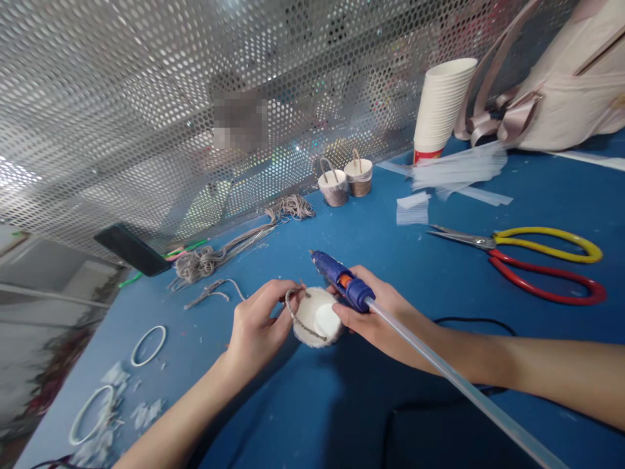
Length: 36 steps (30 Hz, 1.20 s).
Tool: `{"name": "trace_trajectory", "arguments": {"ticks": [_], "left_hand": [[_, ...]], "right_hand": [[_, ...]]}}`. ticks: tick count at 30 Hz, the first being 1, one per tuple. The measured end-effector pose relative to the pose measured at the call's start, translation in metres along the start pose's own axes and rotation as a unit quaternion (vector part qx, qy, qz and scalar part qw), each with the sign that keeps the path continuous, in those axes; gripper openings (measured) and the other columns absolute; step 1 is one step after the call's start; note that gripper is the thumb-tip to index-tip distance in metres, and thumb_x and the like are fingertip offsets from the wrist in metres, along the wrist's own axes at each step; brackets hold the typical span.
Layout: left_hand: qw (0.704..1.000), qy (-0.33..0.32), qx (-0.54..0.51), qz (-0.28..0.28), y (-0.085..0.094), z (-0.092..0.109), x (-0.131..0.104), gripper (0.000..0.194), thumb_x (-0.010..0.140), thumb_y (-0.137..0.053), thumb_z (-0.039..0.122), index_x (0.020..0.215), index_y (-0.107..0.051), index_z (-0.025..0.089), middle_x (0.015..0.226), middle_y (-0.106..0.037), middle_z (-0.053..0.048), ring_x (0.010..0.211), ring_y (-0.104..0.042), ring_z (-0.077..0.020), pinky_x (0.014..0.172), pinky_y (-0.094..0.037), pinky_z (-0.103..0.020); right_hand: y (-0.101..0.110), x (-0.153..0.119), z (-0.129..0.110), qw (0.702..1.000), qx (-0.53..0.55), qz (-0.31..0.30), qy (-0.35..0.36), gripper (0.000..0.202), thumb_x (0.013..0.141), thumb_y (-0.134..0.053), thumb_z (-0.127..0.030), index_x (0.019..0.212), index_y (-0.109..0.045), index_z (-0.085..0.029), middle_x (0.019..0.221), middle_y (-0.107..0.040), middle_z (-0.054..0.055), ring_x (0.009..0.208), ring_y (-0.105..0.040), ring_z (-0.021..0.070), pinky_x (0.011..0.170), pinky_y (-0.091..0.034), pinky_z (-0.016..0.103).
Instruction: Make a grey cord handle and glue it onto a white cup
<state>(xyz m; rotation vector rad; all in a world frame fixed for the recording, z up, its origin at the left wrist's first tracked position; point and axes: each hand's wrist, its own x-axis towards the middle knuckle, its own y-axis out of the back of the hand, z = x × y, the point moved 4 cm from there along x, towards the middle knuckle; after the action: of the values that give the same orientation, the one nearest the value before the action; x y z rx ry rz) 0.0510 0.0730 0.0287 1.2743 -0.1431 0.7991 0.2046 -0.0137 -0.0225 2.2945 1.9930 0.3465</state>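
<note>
A small white cup (317, 318) with a twisted grey cord handle is held between my hands, its opening facing up toward me. My left hand (261, 319) pinches the cord and rim at the cup's left side. My right hand (381, 312) is closed around a blue glue gun (342, 280), whose nozzle points up and left above the cup. That hand's thumb touches the cup's right rim. A long clear glue stick (439, 365) extends from the rear of the gun toward the bottom right.
Yellow-and-red scissors (493, 244) lie right, near white strips (454, 169) and stacked paper cups (442, 107). Two small handled cups (334, 189) stand by the perforated metal screen (161, 117). Grey cord (195, 264), a phone (131, 249) and white rings (148, 346) are left. A black cable (390, 423) crosses the blue table (273, 417).
</note>
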Motion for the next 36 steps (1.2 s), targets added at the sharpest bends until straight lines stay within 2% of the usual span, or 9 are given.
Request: {"name": "trace_trajectory", "arguments": {"ticks": [14,23,28,36], "left_hand": [[1.0,0.028,0.003,0.003,-0.001,0.0,0.001,0.008,0.082,-0.056,0.013,0.086,-0.061,0.018,0.074,-0.07,0.0,0.06,-0.062,-0.0087,0.058,-0.049,-0.017],[0.993,0.11,-0.053,0.001,-0.002,-0.002,0.006,0.004,0.078,-0.061,0.018,0.083,-0.062,0.018,0.07,-0.069,0.001,0.057,-0.061,-0.0092,0.053,-0.05,-0.018],[0.977,0.165,-0.137,0.0,-0.003,-0.007,0.007,0.007,0.076,-0.063,0.022,0.081,-0.064,0.018,0.072,-0.069,-0.001,0.06,-0.063,-0.0111,0.054,-0.051,-0.02],[0.938,0.249,-0.238,-0.034,-0.007,-0.015,0.007,0.014,0.071,-0.068,0.027,0.079,-0.065,0.016,0.073,-0.068,-0.004,0.059,-0.062,-0.0124,0.052,-0.051,-0.021]], "right_hand": [[0.001,0.003,0.0,0.999,0.012,0.0,-0.038,0.019,0.085,-0.053,-0.034,0.099,-0.051,-0.021,0.077,-0.061,0.0,0.059,-0.055,0.013,0.054,-0.042,0.026],[0.002,0.006,0.002,0.998,0.028,0.002,-0.057,0.021,0.084,-0.055,-0.033,0.101,-0.053,-0.02,0.08,-0.063,0.002,0.061,-0.055,0.013,0.054,-0.042,0.025],[0.001,0.007,0.003,0.997,0.04,0.004,-0.061,0.022,0.083,-0.056,-0.032,0.1,-0.053,-0.02,0.077,-0.062,0.001,0.061,-0.055,0.0139,0.055,-0.044,0.026],[0.002,0.006,0.001,0.998,0.025,-0.003,-0.058,0.02,0.086,-0.053,-0.036,0.099,-0.052,-0.02,0.081,-0.063,0.002,0.062,-0.054,0.0134,0.054,-0.042,0.026]]}}
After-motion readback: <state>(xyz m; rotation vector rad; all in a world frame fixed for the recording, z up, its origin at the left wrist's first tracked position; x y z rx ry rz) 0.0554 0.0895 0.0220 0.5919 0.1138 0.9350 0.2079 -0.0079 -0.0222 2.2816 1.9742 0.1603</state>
